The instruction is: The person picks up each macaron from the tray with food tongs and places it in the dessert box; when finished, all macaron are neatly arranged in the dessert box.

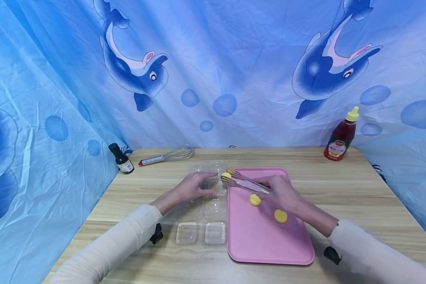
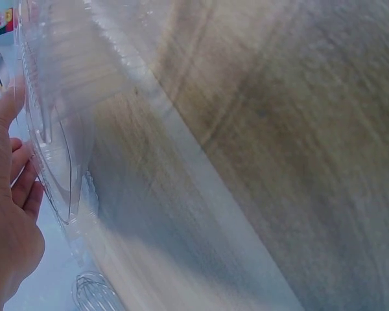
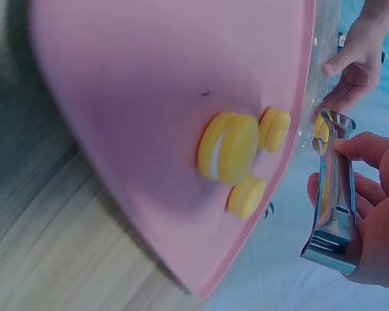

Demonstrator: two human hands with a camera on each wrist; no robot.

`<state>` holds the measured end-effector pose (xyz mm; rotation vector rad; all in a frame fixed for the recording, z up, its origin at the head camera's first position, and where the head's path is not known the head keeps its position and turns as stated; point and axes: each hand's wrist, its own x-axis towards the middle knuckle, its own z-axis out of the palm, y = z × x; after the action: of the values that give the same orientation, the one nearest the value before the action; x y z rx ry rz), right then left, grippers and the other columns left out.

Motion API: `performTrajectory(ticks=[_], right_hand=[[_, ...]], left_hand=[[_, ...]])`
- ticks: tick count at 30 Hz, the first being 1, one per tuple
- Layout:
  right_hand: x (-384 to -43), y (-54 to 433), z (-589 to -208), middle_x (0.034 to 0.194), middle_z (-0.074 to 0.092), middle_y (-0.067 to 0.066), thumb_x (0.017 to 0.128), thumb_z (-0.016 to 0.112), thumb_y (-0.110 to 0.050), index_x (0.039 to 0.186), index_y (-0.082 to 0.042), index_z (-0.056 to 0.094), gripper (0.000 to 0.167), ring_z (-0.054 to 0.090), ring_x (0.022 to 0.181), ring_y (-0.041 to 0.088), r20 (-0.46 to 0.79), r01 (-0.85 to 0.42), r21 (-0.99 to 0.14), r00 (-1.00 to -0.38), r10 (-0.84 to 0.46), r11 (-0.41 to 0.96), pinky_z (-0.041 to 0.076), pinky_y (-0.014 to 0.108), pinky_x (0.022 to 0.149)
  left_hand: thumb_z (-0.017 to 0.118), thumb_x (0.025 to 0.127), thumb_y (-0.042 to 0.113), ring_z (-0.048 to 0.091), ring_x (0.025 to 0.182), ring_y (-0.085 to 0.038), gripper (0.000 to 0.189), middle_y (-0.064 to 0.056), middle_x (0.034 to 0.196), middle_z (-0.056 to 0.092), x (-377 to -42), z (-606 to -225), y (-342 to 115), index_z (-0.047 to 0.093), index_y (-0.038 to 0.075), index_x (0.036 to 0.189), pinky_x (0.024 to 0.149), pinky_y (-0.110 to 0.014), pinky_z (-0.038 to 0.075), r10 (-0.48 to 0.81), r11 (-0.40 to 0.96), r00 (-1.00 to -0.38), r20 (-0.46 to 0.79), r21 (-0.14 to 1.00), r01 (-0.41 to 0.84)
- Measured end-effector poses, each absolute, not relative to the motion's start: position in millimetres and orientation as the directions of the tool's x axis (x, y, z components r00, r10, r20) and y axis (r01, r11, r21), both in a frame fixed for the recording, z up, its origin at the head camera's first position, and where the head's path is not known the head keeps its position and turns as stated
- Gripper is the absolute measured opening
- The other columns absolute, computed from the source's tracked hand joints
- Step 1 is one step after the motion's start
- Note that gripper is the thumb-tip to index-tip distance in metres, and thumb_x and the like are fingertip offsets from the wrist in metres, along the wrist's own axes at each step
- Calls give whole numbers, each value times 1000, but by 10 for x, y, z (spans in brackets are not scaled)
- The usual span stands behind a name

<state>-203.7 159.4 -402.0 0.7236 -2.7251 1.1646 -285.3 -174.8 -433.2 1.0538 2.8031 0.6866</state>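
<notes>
My right hand (image 1: 283, 193) holds metal tongs (image 3: 337, 188) with fork-shaped ends. Between the tong tips is a yellow macaron (image 1: 226, 176), above the boundary between the pink tray (image 1: 266, 246) and a clear plastic container (image 1: 215, 232) with several square compartments. On the tray lie yellow macarons; the right wrist view shows three, a large-looking near one (image 3: 236, 149) with pale filling, another (image 3: 274, 129) and a third (image 3: 246, 196). My left hand (image 1: 193, 186) is over the container, thumb and forefinger spread apart, fingers beside the clear plastic (image 2: 58, 149); exact contact is unclear.
A whisk (image 1: 168, 155) lies at the table's back left, near a small dark bottle (image 1: 122, 159). A red sauce bottle (image 1: 339, 138) with a yellow cap stands at the back right. Behind the wooden table (image 1: 369, 221) hangs a blue dolphin curtain (image 1: 213, 71).
</notes>
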Motion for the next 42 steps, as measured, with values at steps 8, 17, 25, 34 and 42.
performTrajectory(ticks=[8, 17, 25, 34, 42], right_hand=[[-2069, 1433, -4045, 90, 78, 1, 85, 83, 4, 125, -1, 78, 41, 61, 72, 13, 239, -460, -665, -878, -415, 589, 49, 23, 61], [-2055, 1326, -4075, 95, 79, 4, 82, 82, 4, 124, -3, 79, 42, 60, 70, 11, 248, -455, -635, -885, -394, 624, 51, 25, 63], [-2029, 1305, -4084, 94, 79, 5, 81, 79, 4, 126, -2, 77, 46, 58, 67, 10, 238, -444, -619, -892, -384, 648, 50, 25, 60], [-2028, 1297, -4080, 91, 78, 3, 79, 77, 7, 127, -3, 78, 49, 56, 66, 11, 235, -440, -626, -893, -383, 644, 48, 24, 57], [-2024, 1299, -4067, 87, 76, 0, 79, 77, 7, 128, -5, 77, 50, 56, 65, 11, 226, -436, -625, -895, -385, 647, 48, 25, 57]], left_hand=[[85, 91, 38, 51, 145, -31, 77, -10, 156, 56, -2869, -4340, -1747, 54, 7, 154, 123, -48, 39, 647, 667, -757, 90, 415, 619], [86, 90, 38, 52, 145, -30, 77, -9, 156, 56, -2869, -4335, -1745, 54, 9, 154, 123, -48, 38, 648, 669, -756, 95, 404, 624], [86, 90, 37, 52, 144, -29, 76, -9, 155, 57, -2867, -4336, -1741, 55, 8, 153, 123, -46, 38, 647, 674, -757, 94, 394, 625], [86, 90, 37, 52, 144, -29, 76, -7, 155, 57, -2864, -4356, -1747, 55, 10, 154, 123, -48, 39, 640, 669, -763, 95, 420, 613], [87, 89, 39, 52, 144, -29, 77, -7, 154, 58, -2865, -4366, -1748, 56, 10, 154, 122, -48, 40, 638, 668, -763, 100, 421, 614]])
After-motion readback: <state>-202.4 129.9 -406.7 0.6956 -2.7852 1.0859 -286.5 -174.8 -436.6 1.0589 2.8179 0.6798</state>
